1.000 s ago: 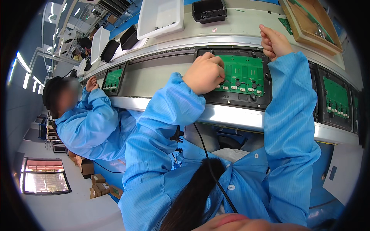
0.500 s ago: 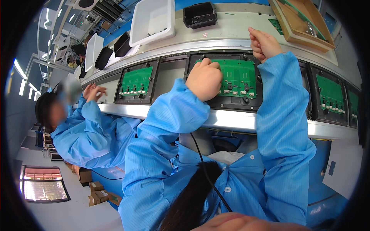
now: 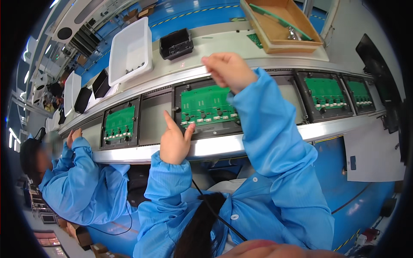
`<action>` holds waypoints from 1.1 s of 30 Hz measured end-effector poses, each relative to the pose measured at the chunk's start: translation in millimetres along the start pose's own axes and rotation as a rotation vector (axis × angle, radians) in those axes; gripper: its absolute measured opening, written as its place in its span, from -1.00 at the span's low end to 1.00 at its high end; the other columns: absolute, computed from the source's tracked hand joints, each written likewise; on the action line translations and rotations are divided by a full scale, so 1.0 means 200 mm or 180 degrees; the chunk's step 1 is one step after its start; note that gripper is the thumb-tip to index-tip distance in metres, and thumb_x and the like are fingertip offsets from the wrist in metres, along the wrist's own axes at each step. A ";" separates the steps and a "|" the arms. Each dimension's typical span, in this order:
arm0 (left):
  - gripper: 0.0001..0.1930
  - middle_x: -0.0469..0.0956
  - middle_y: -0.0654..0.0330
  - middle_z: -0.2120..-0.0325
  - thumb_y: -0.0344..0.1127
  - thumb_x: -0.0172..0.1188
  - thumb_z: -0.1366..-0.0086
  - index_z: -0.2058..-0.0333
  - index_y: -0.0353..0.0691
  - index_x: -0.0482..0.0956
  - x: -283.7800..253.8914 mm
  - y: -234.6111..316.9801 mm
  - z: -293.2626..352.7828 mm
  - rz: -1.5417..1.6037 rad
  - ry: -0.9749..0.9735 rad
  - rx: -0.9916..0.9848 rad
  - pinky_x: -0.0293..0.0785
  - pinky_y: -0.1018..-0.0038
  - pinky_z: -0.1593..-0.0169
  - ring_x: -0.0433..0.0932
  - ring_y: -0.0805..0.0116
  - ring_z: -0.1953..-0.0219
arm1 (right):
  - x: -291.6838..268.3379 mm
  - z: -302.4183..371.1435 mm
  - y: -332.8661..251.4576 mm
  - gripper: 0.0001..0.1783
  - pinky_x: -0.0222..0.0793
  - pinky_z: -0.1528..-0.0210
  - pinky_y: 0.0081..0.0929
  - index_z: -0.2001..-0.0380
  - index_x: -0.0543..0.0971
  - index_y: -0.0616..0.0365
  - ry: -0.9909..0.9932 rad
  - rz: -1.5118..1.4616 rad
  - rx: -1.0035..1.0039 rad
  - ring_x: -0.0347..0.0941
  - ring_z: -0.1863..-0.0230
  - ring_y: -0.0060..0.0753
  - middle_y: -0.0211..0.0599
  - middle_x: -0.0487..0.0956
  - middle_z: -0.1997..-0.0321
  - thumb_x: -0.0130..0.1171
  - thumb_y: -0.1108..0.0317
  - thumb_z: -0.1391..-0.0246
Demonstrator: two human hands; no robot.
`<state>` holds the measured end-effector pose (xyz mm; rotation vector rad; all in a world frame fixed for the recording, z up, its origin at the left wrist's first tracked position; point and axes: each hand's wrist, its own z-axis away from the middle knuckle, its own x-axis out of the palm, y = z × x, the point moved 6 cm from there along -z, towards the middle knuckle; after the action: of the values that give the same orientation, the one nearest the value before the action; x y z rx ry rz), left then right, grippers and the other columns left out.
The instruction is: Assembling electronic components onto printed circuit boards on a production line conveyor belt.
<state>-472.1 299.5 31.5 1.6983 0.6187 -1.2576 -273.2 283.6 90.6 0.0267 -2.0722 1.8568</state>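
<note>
A green circuit board [image 3: 204, 102] lies in a black carrier frame [image 3: 215, 132] on the rail line in front of me. White connectors and dark round parts line its near edge. My left hand [image 3: 175, 144] is at the frame's near left corner, index finger stretched out and thumb spread apart, holding nothing. My right hand [image 3: 230, 71] hovers over the far right part of the board and hides some of it. Its fingers are curled, thumb and forefinger pinched together; whatever they may hold is too small to make out.
Another board [image 3: 119, 122] lies left, and one [image 3: 325, 92] right. Beyond the rail stand a white bin [image 3: 131, 51] with small dark parts, a black tray [image 3: 176, 45] and a wooden box [image 3: 284, 26]. A co-worker in a blue coat [image 3: 81, 185] sits at left.
My left hand has drawn back from the board toward the near edge, its fingers now spread. My right hand has come in over the board. The whole view has shifted.
</note>
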 end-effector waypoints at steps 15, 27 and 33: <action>-0.48 0.37 -0.04 0.08 -0.33 0.19 0.01 0.05 -0.38 0.32 -0.14 -0.23 0.03 0.0711 -0.0316 0.1733 0.26 0.33 -0.03 0.34 0.01 0.05 | 0.34 0.07 0.31 -0.80 0.17 0.61 -0.55 0.67 0.55 0.10 -0.1441 0.2924 -0.0240 0.20 0.69 -0.53 -0.39 0.38 0.76 0.10 0.28 0.08; -0.67 0.43 -0.01 0.21 -0.35 0.10 -0.06 0.19 -0.38 0.40 -0.23 -0.72 -0.01 0.0123 0.1525 0.0840 0.26 0.34 0.03 0.37 0.06 0.14 | 0.26 0.10 0.67 -0.85 0.39 0.33 -0.19 0.56 0.55 0.23 -0.1719 0.5948 0.0697 0.43 0.51 -0.08 -0.05 0.53 0.51 0.03 0.41 0.17; -0.71 0.47 0.00 0.29 -0.37 0.05 -0.08 0.21 -0.39 0.42 -0.26 -0.73 0.02 0.0406 0.1474 0.0451 0.31 0.35 0.10 0.41 0.06 0.24 | 0.38 0.14 0.45 -0.82 0.38 0.36 -0.26 0.56 0.56 0.21 -0.1070 0.5069 -0.0022 0.42 0.51 -0.06 -0.12 0.54 0.54 0.07 0.33 0.17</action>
<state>-609.4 369.6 25.1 2.1356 0.6876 -0.8354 -374.1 286.2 22.3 -1.9104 -2.4704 2.6331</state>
